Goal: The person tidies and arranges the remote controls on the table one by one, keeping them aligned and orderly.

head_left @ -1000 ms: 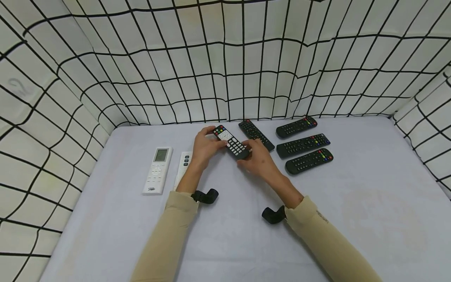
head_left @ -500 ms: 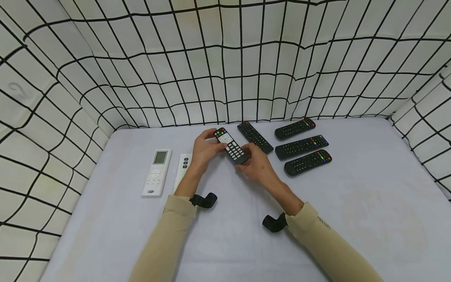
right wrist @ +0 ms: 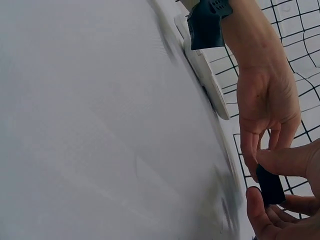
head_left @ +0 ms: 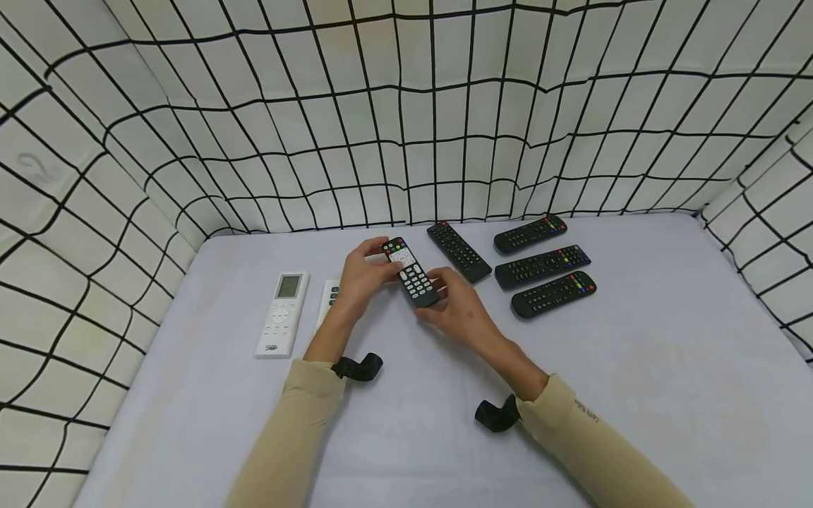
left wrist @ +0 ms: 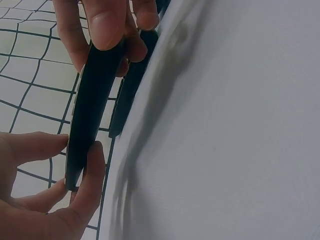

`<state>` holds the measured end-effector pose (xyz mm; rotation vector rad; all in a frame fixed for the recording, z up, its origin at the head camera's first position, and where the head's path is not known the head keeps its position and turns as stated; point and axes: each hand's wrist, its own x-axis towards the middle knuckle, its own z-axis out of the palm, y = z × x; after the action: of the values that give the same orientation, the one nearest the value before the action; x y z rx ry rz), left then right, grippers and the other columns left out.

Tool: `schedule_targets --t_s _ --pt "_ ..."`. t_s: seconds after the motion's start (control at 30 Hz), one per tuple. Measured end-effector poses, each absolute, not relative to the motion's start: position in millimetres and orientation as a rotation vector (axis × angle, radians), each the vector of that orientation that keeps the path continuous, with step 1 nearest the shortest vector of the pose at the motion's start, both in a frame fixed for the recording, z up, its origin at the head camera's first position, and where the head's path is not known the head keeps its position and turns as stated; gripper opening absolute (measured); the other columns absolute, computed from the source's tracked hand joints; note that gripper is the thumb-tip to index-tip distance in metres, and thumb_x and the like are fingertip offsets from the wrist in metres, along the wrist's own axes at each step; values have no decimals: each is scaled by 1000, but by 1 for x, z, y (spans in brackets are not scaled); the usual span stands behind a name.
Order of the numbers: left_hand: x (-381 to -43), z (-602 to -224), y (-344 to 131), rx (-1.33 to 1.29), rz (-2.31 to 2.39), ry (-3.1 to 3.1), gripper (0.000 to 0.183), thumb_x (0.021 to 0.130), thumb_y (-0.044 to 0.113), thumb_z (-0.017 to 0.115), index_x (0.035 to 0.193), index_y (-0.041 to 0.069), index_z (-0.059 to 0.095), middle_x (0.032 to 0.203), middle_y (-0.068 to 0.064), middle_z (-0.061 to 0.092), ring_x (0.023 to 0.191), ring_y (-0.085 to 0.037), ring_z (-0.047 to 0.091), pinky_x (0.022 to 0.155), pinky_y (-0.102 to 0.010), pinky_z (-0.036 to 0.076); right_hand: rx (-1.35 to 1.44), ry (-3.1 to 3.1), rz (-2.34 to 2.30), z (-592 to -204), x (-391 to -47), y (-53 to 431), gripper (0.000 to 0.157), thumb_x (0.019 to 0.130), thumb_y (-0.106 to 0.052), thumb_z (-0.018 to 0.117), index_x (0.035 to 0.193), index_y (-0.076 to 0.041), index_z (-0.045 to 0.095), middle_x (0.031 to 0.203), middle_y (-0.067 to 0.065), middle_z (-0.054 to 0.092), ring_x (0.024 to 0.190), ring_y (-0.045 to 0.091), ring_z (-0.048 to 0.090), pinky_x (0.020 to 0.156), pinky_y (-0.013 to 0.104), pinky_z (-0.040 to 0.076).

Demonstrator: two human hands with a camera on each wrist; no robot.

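Head view gives me the white bench (head_left: 413,451), stretching wide to the right and near, with a black-lined grid wall (head_left: 381,141) along its far edge. Raised over the far middle is a dark remote with white keys (head_left: 413,279). Left hand (head_left: 362,282) fingers pinch its far left end; right hand (head_left: 459,310) fingers pinch its near right end, both curled round it. Just right lies a black remote (head_left: 459,252). My left forearm covers part of a white remote (head_left: 328,298); I see just the held one's near end by right wrist.
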<state>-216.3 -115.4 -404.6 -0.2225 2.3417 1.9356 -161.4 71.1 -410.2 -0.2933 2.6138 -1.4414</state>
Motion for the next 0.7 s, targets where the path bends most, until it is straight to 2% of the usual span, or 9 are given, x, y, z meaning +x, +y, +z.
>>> schedule_targets --t_s 0.2,0.5,0.7 --pt "-214 -408 -121 -230 1911 2362 52 96 7 70 147 9 57 144 -18 54 103 -23 67 84 -27 61 -291 2553 -1471 -410 -153 65 70 85 -6 85 145 -1 49 125 16 65 104 24 68 85 32 60" --pt "-210 -409 -126 -202 1904 2323 48 99 7 66 146 7 57 143 -18 55 104 -26 68 87 -34 62 -270 2542 -1453 -410 -147 58 70 85 -5 85 145 -4 50 119 15 67 98 22 68 82 33 57" --pt "-207 -409 -128 -176 1879 2320 48 100 8 66 147 8 56 146 -17 57 111 -28 68 89 -35 62 -278 2526 -1464 -413 -144 56 70 85 -4 85 145 -5 50 117 15 66 95 20 68 81 31 59"
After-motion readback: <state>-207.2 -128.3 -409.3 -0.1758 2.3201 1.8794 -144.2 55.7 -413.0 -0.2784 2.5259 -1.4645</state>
